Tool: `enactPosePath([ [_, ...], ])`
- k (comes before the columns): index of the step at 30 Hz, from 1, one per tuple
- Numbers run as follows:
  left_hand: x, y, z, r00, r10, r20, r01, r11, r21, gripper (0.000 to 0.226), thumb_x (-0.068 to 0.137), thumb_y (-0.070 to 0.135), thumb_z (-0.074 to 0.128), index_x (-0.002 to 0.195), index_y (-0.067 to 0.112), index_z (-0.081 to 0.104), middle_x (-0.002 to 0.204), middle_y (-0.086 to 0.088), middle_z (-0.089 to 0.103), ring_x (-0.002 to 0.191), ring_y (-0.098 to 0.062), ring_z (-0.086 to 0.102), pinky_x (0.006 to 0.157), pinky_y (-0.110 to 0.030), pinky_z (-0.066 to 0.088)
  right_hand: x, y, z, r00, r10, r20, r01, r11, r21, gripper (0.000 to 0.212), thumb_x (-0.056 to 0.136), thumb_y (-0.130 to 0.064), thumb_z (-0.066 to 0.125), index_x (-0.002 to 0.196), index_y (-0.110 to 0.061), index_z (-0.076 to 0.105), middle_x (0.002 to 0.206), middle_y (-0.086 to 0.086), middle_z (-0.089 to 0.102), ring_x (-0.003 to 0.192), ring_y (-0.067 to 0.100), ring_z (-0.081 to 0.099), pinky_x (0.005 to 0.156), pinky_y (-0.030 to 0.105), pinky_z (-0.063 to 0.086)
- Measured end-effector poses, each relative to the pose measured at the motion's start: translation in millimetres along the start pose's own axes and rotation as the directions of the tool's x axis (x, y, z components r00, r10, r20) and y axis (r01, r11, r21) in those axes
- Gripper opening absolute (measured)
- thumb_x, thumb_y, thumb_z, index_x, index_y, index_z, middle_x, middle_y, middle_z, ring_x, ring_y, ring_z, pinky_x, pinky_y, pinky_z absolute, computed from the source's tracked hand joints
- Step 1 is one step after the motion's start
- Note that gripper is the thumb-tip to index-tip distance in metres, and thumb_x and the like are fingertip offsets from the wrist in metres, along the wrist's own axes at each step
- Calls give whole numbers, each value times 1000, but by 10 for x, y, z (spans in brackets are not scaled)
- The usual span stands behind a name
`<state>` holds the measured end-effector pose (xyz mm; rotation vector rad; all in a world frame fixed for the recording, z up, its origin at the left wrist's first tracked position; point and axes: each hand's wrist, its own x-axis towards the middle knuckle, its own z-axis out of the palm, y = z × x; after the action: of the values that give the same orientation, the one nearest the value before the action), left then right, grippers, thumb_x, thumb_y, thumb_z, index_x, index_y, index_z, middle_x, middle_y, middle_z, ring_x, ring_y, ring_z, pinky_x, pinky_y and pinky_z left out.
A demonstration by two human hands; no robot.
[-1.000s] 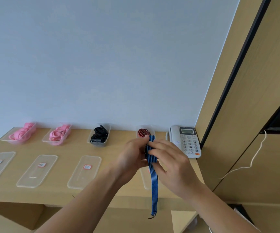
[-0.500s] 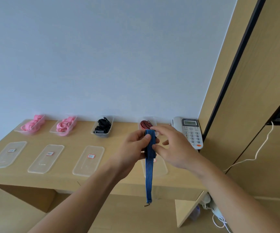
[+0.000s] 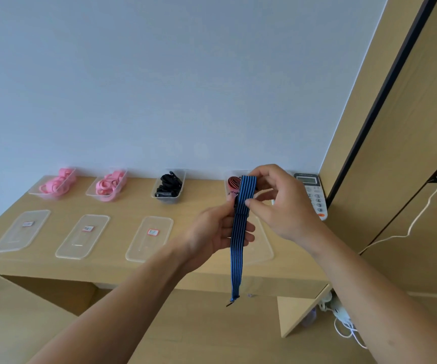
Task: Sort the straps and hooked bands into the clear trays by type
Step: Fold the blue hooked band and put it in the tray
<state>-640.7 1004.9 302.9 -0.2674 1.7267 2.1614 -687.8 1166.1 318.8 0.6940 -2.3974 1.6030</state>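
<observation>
A blue striped hooked band [image 3: 238,248] hangs in front of the desk, its folded top held up and a small dark hook at its lower end. My left hand [image 3: 220,232] grips the band near its upper part. My right hand [image 3: 280,203] pinches the fold at the top. Behind them a clear tray [image 3: 227,177] holds a red band [image 3: 232,183]. Further left, one clear tray [image 3: 168,185] holds black straps and two trays [image 3: 108,183] [image 3: 54,183] hold pink straps.
Three clear lids [image 3: 149,237] [image 3: 82,236] [image 3: 21,229] with small labels lie along the front of the wooden desk [image 3: 196,206]. A fourth lid [image 3: 263,248] lies under my hands. A white telephone [image 3: 314,193] sits at the desk's right end by a wooden cabinet [image 3: 396,153].
My right hand has risen and lifted the band's folded top higher. The view has tilted, so the desk and trays sit lower and farther left than a second ago.
</observation>
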Motion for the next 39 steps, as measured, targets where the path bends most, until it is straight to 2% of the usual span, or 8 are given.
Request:
enactPosePath([
  [3,-32,-18,-105,998,-59,4,59,997,52,60,106,54,35,110,4,66,96,-16,77,91,-32,74,89,-42,57,5,-11,110,992,-84,-94,79,995,-54,43,75,5,73,111,-16,62,99,-6,72,88,13,70,79,40,59],
  [8,-25,3,-221,998,-54,10,54,998,13,67,104,62,33,111,7,71,96,-13,76,88,-27,75,88,-40,56,-171,14,358,929,-359,-95,309,889,-338,45,71,12,73,110,-9,71,102,0,72,93,14,66,89,14,48],
  [16,28,96,-413,999,-4,42,7,998,-66,38,105,43,47,107,20,77,89,-4,72,77,-19,69,82,-41,54,-429,160,607,865,-501,21,450,758,-472,25,78,7,75,102,0,73,116,11,70,118,27,63,102,39,50],
  [21,13,77,-502,996,79,34,-81,995,54,36,109,35,44,104,15,74,82,-1,72,73,-17,70,68,-31,56,-437,38,666,894,-445,-49,391,831,-396,17,82,-6,77,99,-5,76,109,3,74,109,17,67,94,35,53],
  [24,-22,35,-535,992,121,46,-127,975,184,36,111,32,40,107,12,69,87,-6,73,77,-20,74,74,-32,60,-290,-121,613,978,-131,-160,89,965,-247,38,81,-14,80,118,-19,71,114,-13,70,102,4,65,85,27,55],
  [28,-74,34,-587,981,161,112,-183,956,229,33,112,28,39,104,15,68,83,-1,74,80,-21,73,87,-42,59,-130,-137,607,970,232,77,-211,954,-214,55,74,-40,78,127,-36,63,120,-12,65,106,1,63,88,34,56],
  [35,-64,-45,-743,984,83,155,-90,995,33,48,109,45,39,122,12,71,93,-7,70,82,-21,69,86,-42,54,-25,-269,709,985,175,-12,-171,943,-285,44,76,-16,83,114,-32,67,106,-16,69,101,6,65,91,40,54],
  [39,-37,-80,-795,988,26,153,-21,999,-29,54,107,50,38,115,6,69,95,-12,69,80,-25,67,87,-45,52,-37,-313,798,992,65,-110,-98,937,-334,44,77,-11,83,116,-25,68,100,-21,66,92,-7,61,84,8,45],
])
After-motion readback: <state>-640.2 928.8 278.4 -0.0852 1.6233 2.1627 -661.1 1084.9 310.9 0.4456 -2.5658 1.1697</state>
